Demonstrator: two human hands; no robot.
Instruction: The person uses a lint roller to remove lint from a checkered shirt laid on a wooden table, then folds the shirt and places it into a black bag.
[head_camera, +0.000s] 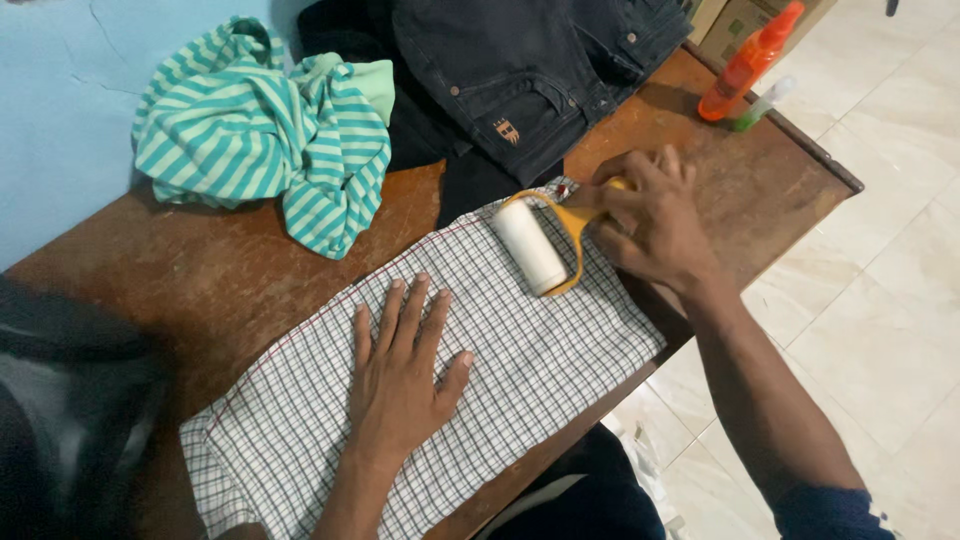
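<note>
Left hand (400, 375) flat, palm down, fingers spread and pointing away, forearm reaching up from the lower edge; right hand (648, 222) curled tight in a grip, wrist bent, bare forearm stretched in from lower right

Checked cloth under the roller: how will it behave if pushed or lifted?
The checked cloth is probably floppy: it lies thin and flat on the table, with one edge hanging over it. It likely slides or bunches when pushed, which may be why the left hand presses it flat while the right hand holds the lint roller on it. Probably light.
</note>
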